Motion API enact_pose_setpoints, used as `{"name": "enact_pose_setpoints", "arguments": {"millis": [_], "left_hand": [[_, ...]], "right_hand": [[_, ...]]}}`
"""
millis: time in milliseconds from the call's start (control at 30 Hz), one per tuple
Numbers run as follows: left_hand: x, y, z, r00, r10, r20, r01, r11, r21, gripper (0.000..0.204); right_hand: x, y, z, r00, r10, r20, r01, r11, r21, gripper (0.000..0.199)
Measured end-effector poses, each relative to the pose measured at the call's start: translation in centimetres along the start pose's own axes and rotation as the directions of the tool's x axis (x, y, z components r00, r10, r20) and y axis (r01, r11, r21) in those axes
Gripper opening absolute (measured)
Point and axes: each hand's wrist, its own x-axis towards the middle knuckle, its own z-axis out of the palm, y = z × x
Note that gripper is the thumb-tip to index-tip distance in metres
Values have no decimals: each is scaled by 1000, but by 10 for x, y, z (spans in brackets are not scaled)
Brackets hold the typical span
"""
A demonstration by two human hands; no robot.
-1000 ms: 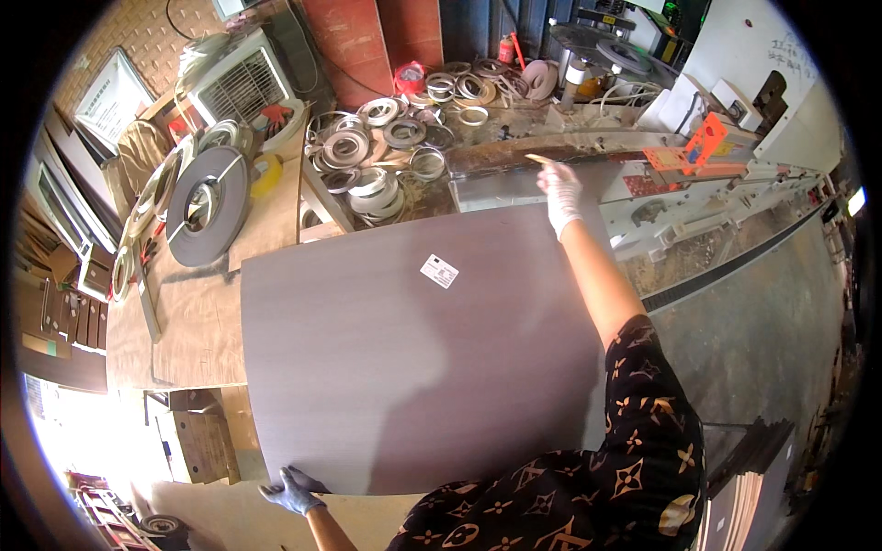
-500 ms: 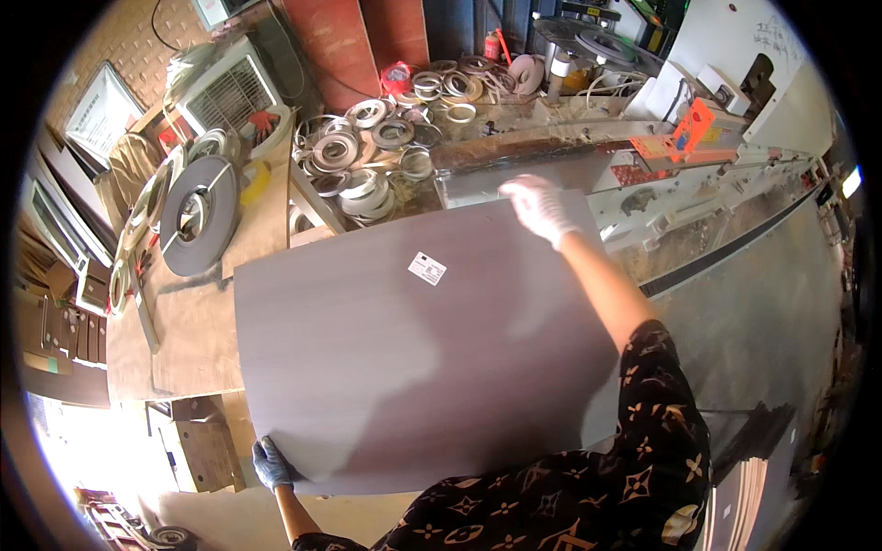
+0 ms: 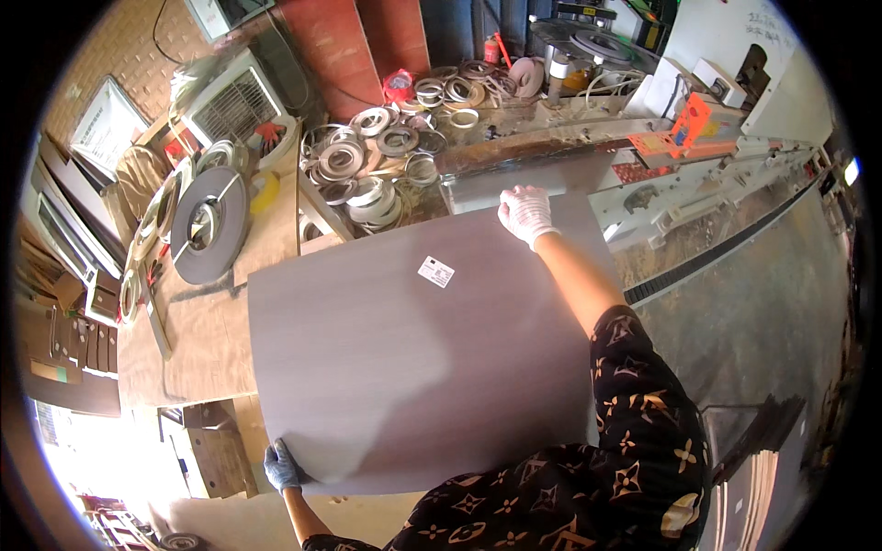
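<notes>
A large grey-brown board (image 3: 395, 367) fills the middle of the view, with a small white label (image 3: 435, 272) stuck on its upper face. My left hand (image 3: 282, 466), in a dark grey-blue glove, is closed on the board's left edge close to its near corner. At the far edge, right of the middle, my right hand (image 3: 526, 215) in a white glove has its fingers bent over the rim. The undersides of both grips are hidden by the board.
On the left stands a plywood table (image 3: 207, 344) with a big dark roll of edge banding (image 3: 209, 224). Several more banding rolls (image 3: 367, 161) lie heaped beyond the board. A long machine (image 3: 707, 188) with an orange part runs along the right. Stacked panels (image 3: 749, 496) stand at lower right.
My right hand, blurred earlier, has come down and left onto the board's far edge. My left hand keeps its place at the near-left corner. The surroundings have shifted slightly rightward in view.
</notes>
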Motion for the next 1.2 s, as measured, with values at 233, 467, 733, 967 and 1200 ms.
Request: {"name": "enact_pose_setpoints", "arguments": {"millis": [233,467,733,967,1200], "left_hand": [[22,-35,8,941,-174,291,310,789,-531,51],[-29,30,38,838,57,542,406,599,-691,26],[-79,129,118,709,174,684,564,443,-697,29],[-145,229,161,715,-34,699,580,587,-565,29],[-155,227,163,750,-46,660,575,538,-616,27]], "right_hand": [[-59,20,-12,987,-21,-160,51,981,185,45],[-256,90,-101,981,194,8,-191,957,218,51],[-389,85,-77,230,939,255,-313,-177,933,61],[-356,79,-37,445,402,800,64,-905,420,65],[-351,96,-26,248,377,893,-6,-921,390,76]]}}
